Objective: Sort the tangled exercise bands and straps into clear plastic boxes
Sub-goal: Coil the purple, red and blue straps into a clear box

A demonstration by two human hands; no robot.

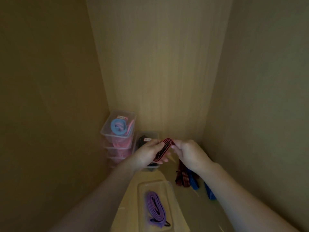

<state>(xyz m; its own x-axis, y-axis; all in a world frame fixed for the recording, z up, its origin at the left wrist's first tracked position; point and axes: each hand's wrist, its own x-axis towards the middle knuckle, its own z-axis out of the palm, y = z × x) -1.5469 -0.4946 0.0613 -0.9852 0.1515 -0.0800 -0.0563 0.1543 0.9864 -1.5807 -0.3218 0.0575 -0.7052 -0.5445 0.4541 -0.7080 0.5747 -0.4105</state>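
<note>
Both hands, left (148, 154) and right (190, 153), pinch the red-and-black strap (165, 144) folded into a flat oval, up in the air just in front of the black-strap box (156, 135), probably so it stays coiled and drops in tidy.

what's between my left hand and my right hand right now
A folded red-and-black strap: the left hand holds its near end, the right hand pinches its far fold. The head view shows it.
</note>
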